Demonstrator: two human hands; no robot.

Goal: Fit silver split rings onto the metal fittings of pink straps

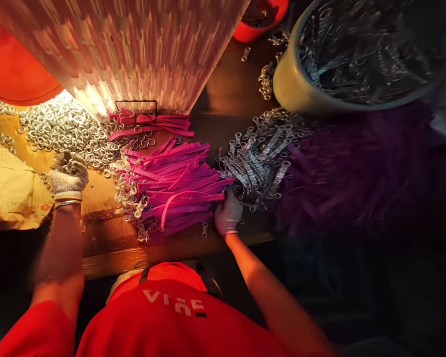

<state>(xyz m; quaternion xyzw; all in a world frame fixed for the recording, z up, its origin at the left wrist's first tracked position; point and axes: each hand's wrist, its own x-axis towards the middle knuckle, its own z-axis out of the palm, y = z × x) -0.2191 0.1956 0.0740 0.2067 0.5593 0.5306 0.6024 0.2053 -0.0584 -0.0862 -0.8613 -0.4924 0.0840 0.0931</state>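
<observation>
My left hand (69,177), in a white knit glove, is at the near edge of a heap of shiny metal rings (63,131). Its fingers curl around a few of these rings. A thick bundle of magenta straps (182,183) lies in front of me, with metal ring links (134,203) along its left ends. At the bundle's right end is my gloved right hand (229,213), fingers closed by the strap tips. What it grips is hidden. Just beyond it lies a pile of silver metal clips (254,158).
A corrugated translucent sheet (134,49) slants over the table's back, with more magenta straps (152,124) under a wire loop. A pale tub (293,79) of metal parts stands at right, above dark purple straps (338,173). Red containers (18,59) and a yellowish sack (15,188) are around.
</observation>
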